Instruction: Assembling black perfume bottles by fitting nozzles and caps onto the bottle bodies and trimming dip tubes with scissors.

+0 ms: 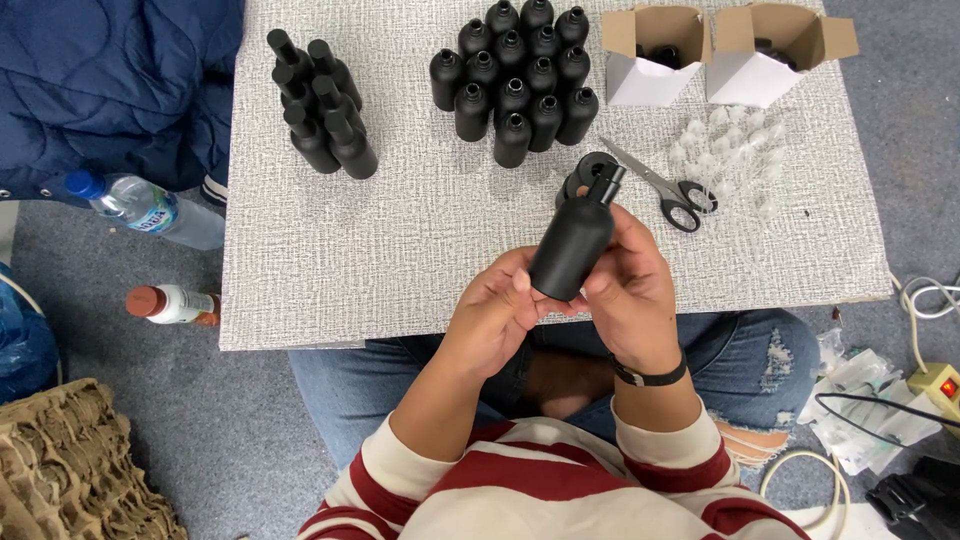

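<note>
1. Got one matte black bottle [572,245] up off the table [400,260], held over its near edge, tilted with the pump top pointing away from me.
2. My left hand [492,310] is curled around the bottom end, fingers closed on the base. My right hand [630,285] wraps the side, thumb and fingers closed on the body just under the neck. Both are shut on it, nothing loose.
3. Feel-wise I'd guess it's rigid and fairly light, probably empty. That matte finish looks grippy rather than slick. The body is the safe place to hold; the thin pump head [606,183] looks like the weak bit, so I wouldn't lever on it.
4. Behind it: a cluster of open-neck black bottles [515,75], and to the left a smaller bunch with pumps on [320,105].
5. Two small open cartons [655,55], white sides with brown flaps, sit at the far right corner. Scissors [665,190] and a scatter of clear plastic bits [730,155] lie in front of them.
6. Off the table on the left: a clear water bottle with a blue cap [145,205] and a white one with a brown cap [170,303].
</note>
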